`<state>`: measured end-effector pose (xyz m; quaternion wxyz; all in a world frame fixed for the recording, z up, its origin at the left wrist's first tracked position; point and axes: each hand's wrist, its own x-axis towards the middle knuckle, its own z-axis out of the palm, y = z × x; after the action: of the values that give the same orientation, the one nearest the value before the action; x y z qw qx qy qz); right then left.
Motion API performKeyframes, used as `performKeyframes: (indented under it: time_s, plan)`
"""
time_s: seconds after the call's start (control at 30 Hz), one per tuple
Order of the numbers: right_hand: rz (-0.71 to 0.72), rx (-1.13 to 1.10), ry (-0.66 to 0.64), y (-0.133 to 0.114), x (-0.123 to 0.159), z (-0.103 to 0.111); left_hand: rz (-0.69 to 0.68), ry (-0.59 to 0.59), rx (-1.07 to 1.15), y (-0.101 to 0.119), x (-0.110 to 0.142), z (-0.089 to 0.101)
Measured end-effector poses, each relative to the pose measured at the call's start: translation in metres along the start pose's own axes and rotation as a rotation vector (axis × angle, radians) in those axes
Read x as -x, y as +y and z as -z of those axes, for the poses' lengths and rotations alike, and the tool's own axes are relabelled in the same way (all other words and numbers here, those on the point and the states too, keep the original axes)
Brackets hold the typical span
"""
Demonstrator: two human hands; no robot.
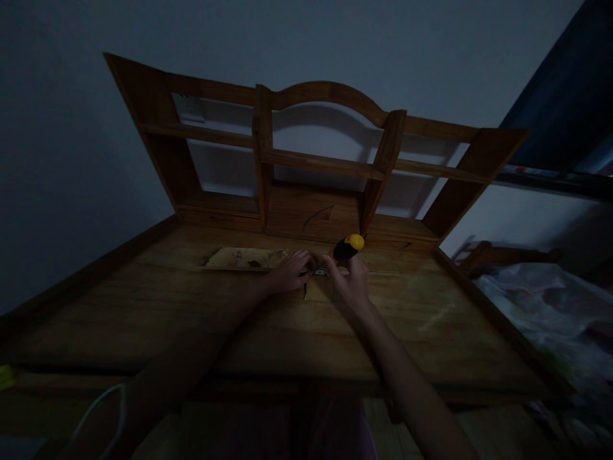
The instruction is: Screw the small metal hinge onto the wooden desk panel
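Note:
My right hand [353, 285] is wrapped round a screwdriver with a black and yellow handle [345, 248]. The handle tilts up to the right, and its lower end points toward a small shiny metal piece [320, 271] between my hands. My left hand [288, 273] is beside that piece with its fingers curled in; what they hold is too dark and small to make out. Under my left hand and to its left lies a pale, narrow wooden board [239, 258] with dark marks. A thin dark strip [305, 292] shows on the desk just below the metal piece.
The wooden desk [421, 345] has raised side edges. An open shelf unit [323, 165] stands along its back, against the wall. A thin curved dark line [317, 216] shows at the central compartment. On the right are a wooden chair back [483, 255] and pale plastic bags [541, 300].

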<state>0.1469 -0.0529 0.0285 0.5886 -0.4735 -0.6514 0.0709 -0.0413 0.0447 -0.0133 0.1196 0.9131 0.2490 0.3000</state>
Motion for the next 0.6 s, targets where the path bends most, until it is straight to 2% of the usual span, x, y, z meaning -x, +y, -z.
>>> performKeyframes:
  time_s: [0.4, 0.5, 0.6]
  plan:
    - [0.132, 0.014, -0.064, -0.01, -0.008, 0.007, 0.007, -0.004, 0.01, -0.003, 0.0, -0.002]
    - [0.145, 0.004, -0.01, -0.005, -0.007, 0.003, 0.006, -0.002, 0.017, -0.004, 0.001, -0.003]
    - [0.064, -0.017, 0.094, -0.002, -0.006, -0.001, 0.008, 0.01, 0.034, -0.002, 0.001, -0.001]
